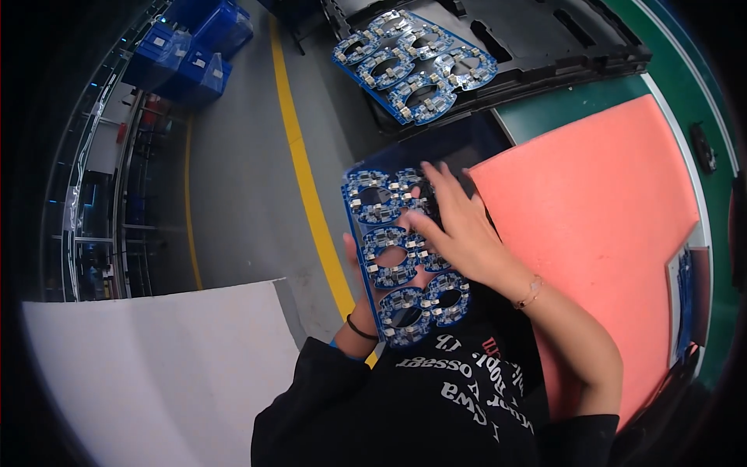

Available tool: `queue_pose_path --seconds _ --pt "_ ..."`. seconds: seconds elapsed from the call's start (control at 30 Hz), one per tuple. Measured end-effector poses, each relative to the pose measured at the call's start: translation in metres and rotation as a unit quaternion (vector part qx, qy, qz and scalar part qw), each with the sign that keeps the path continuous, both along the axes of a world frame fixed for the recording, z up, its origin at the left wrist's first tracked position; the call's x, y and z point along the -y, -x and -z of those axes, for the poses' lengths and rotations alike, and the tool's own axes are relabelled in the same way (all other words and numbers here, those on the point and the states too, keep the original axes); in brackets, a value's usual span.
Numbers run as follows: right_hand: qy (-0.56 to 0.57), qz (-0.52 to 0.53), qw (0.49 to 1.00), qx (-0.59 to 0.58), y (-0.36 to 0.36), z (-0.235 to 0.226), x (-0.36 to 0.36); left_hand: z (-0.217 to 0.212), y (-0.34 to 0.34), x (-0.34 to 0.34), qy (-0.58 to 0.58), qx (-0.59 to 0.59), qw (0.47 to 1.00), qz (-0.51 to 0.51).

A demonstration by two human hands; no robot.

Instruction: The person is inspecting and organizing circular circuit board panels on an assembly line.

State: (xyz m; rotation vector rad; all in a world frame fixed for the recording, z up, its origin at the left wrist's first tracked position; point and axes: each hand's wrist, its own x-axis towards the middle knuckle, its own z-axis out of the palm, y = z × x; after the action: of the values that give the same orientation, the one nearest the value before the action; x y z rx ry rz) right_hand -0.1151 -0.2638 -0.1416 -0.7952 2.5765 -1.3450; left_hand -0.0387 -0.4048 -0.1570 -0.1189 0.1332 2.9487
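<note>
My left hand (pixel 352 252) supports a blue circuit board panel (pixel 391 268) from beneath and along its left edge. Skin of that hand shows through the panel's round openings, while most of its fingers are hidden behind the board. The panel carries several ring-shaped boards with small white connectors. Over its upper right part lies my right hand (pixel 459 226), fingers spread and thumb stretched across the components. Whether those fingertips press on the board, I cannot tell. A similar blue panel (pixel 416 66) rests beyond, on a black tray.
The black tray (pixel 537 39) stands at the far right on a green work surface (pixel 545 117). A pink foam sheet (pixel 591 210) lies to my right. Blue bins (pixel 183 62) stand far left beside a yellow floor line (pixel 299 156). A white surface (pixel 171 366) is near left.
</note>
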Motion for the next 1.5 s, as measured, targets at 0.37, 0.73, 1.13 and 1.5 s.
queue_pose_path --seconds 0.37,0.73,1.13,1.5 --pt "0.158 -0.109 0.98 -0.048 -0.004 -0.006 0.004 0.009 0.005 -0.015 -0.077 -0.127 0.987 0.068" --pt "0.188 -0.04 0.98 -0.047 0.014 0.0 0.007 -0.003 -0.003 -0.031 -0.037 0.073 0.995 0.058" --pt "0.177 0.051 0.983 -0.018 0.022 0.002 0.006 -0.003 -0.007 -0.04 0.071 0.066 0.988 0.122" --pt "0.14 0.028 0.988 0.066 0.025 0.005 0.003 0.019 -0.006 -0.038 -0.017 -0.053 0.985 0.164"
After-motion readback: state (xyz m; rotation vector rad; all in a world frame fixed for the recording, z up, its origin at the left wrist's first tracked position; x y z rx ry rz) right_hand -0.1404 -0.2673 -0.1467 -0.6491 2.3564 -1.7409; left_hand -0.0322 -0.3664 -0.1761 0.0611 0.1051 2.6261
